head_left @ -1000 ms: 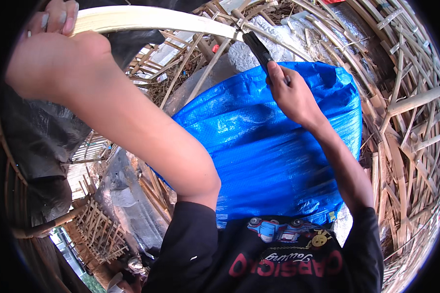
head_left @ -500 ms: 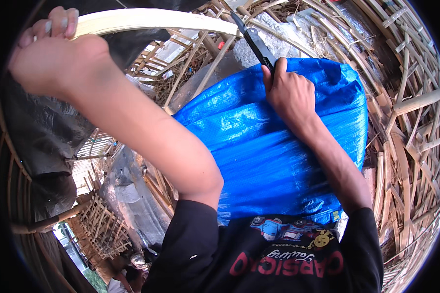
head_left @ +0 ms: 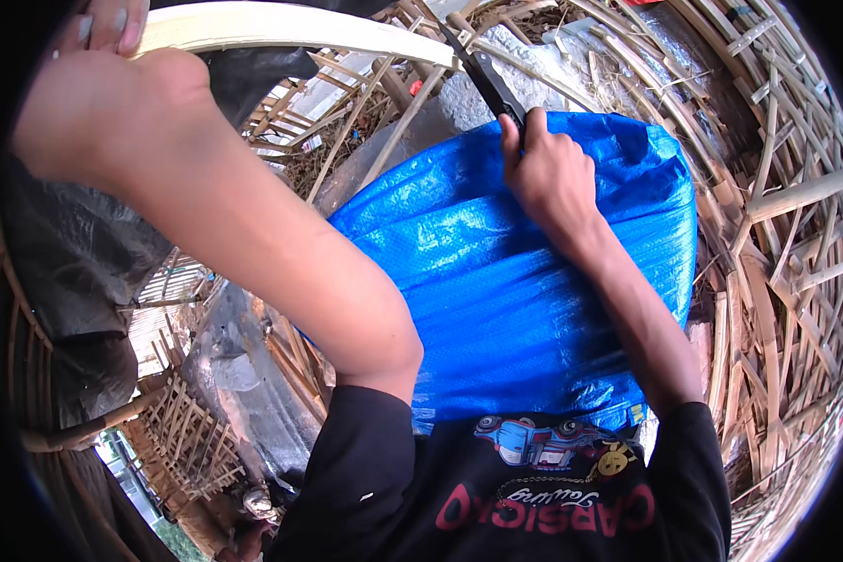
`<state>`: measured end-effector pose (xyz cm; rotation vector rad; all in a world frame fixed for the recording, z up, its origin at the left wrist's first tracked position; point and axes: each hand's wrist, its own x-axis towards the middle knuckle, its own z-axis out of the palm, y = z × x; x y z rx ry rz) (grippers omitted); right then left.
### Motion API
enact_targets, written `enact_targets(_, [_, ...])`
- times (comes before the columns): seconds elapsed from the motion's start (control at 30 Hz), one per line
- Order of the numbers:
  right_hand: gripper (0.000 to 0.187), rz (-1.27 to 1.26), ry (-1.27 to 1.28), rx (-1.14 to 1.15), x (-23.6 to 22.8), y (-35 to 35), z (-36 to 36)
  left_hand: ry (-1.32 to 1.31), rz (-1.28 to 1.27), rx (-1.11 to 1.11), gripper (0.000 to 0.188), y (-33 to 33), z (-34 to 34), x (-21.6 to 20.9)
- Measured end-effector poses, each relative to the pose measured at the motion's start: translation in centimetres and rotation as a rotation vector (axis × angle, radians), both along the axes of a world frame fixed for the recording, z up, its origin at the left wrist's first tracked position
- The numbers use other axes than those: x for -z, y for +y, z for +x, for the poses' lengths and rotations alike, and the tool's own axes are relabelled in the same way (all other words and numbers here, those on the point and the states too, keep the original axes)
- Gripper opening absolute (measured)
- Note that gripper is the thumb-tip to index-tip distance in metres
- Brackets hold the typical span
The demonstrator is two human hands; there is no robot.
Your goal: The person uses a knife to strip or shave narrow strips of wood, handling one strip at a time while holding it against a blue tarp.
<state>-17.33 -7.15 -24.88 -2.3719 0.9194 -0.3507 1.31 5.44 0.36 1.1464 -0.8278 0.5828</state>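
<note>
My left hand [head_left: 103,84] is raised at the upper left, its fingers wrapped round one end of a long, pale bamboo strip [head_left: 290,25]. The strip arches across the top of the view to the right. In my right hand [head_left: 554,173] is a black-handled knife [head_left: 493,86], gripped with the thumb along the handle. Its dark blade points up and left, and meets or overlaps the strip's right end; whether it cuts in cannot be made out. A blue tarpaulin sheet [head_left: 525,290] spreads across my lap beneath my right forearm.
Stacked bamboo slats and lattice frames [head_left: 777,272] fill the right side. Dark plastic sheeting [head_left: 75,253] hangs at the left. A woven bamboo panel [head_left: 189,436] lies at the lower left. A pale grey stone block [head_left: 478,98] stands beyond the tarpaulin, among bamboo scraps.
My left hand and its end of the bamboo strip have shifted slightly up in the view. My right hand with the knife has moved slightly left. Both grips are kept.
</note>
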Motion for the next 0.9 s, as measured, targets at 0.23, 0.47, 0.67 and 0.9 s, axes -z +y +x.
enact_targets(0.23, [0.062, 0.596, -0.272, 0.058, -0.6, -2.5, -0.5, 0.033, -0.059, 0.142, 0.015, -0.1, -0.2, 0.1])
enact_targets(0.47, [0.043, 0.48, -0.675, -0.101, -6.1, 2.0, -2.0, 0.196, -0.401, 0.223, 0.042, -4.1, -6.1, 1.2])
enact_targets(0.67, [0.045, 0.235, -0.193, 0.093, 2.1, 1.4, 0.0, 0.147, -0.035, 0.226, 0.027, 0.2, -1.2, 0.6])
enact_targets(0.9, [0.049, 0.247, -0.237, 0.078, 2.7, 0.8, 0.1, 0.127, -0.102, 0.078, 0.03, -1.6, -3.1, 1.4])
